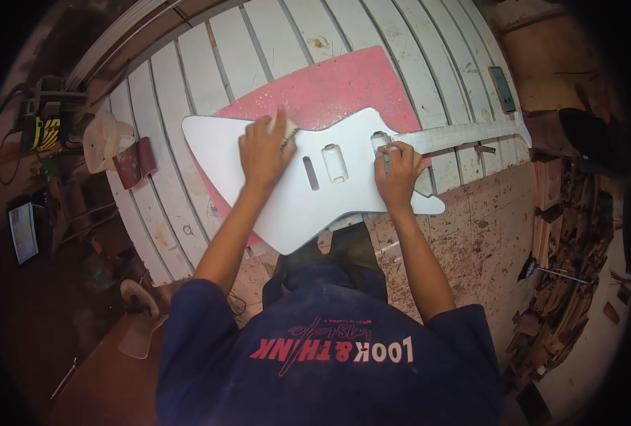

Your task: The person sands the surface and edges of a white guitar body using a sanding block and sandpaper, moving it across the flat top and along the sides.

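— So, what's in your fingers?
— Left hand point(262, 153): curled around a pale pad point(290, 128) with a ragged dark edge, near the upper rim of the white guitar body point(287, 195). Right hand point(397, 176): fingers bent at the cavity point(379, 137) nearest the neck point(461, 136); can't make out if they pinch anything.

— Guitar body sits where?
— Cavities up, under both hands, on a pink board point(315, 89) over the slatted table point(237, 46). Neck points right, past the board.

— How'd you work the pad?
— Flat, I'd say. Spread pressure across all fingers, no digging tips. Lighter at the rim; a tipped pad could bite there.

— And the right?
— Best as anchor, probably. Steady the body, don't lean on the neck.

— Farther out?
— Curled dark-red sheet point(132, 169) and cap point(106, 138) left, phone point(501, 89) far right.
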Demonstrator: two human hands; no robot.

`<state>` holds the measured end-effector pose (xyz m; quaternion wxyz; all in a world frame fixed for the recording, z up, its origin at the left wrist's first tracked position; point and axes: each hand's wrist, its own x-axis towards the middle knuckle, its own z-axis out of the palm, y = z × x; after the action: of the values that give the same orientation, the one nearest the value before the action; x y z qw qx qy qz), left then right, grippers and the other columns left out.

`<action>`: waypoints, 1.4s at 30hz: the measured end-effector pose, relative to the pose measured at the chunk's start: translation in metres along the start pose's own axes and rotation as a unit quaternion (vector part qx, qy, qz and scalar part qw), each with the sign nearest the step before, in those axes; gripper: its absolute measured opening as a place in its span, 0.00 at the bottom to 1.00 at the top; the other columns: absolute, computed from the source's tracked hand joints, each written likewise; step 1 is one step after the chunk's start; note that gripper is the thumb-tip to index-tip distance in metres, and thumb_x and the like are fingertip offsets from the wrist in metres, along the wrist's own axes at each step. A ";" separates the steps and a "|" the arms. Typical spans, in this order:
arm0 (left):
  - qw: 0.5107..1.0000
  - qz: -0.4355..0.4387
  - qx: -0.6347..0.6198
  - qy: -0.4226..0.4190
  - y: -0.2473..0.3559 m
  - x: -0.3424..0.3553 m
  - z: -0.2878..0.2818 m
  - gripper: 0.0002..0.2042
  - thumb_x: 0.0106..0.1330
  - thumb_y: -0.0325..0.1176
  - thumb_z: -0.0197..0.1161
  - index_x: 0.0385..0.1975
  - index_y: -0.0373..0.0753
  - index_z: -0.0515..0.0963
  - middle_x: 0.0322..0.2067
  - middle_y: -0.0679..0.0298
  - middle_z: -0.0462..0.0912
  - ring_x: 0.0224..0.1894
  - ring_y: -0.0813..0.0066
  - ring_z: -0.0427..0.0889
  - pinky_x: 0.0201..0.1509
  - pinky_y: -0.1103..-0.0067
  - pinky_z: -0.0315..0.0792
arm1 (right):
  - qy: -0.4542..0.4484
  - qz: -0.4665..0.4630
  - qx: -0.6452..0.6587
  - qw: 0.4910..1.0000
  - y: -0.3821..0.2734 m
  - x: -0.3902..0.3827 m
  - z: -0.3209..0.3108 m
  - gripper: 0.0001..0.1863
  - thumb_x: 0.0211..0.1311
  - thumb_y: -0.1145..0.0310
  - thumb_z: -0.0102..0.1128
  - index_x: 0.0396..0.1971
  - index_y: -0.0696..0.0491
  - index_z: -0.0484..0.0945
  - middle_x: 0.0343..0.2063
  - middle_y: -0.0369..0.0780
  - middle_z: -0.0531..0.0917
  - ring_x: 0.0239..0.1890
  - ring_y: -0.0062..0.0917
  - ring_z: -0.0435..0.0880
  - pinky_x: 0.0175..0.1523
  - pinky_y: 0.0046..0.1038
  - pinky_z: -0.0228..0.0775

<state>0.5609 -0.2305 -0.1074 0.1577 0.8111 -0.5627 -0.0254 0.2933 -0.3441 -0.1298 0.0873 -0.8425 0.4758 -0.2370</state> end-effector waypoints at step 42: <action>0.984 0.130 -0.048 -0.115 0.067 -0.067 0.020 0.36 0.58 0.39 0.73 0.70 0.48 0.73 0.51 0.57 0.80 0.53 0.57 0.79 0.50 0.60 0.72 | 0.027 -0.022 -0.034 0.999 -0.001 -0.003 0.002 0.06 0.61 0.68 0.67 0.38 0.50 0.84 0.49 0.39 0.79 0.54 0.40 0.74 0.60 0.47 0.61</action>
<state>0.4713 -0.1943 -0.1161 0.1327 0.7142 -0.6759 -0.1244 0.2941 -0.3417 -0.1323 0.0402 -0.8486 0.4669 -0.2456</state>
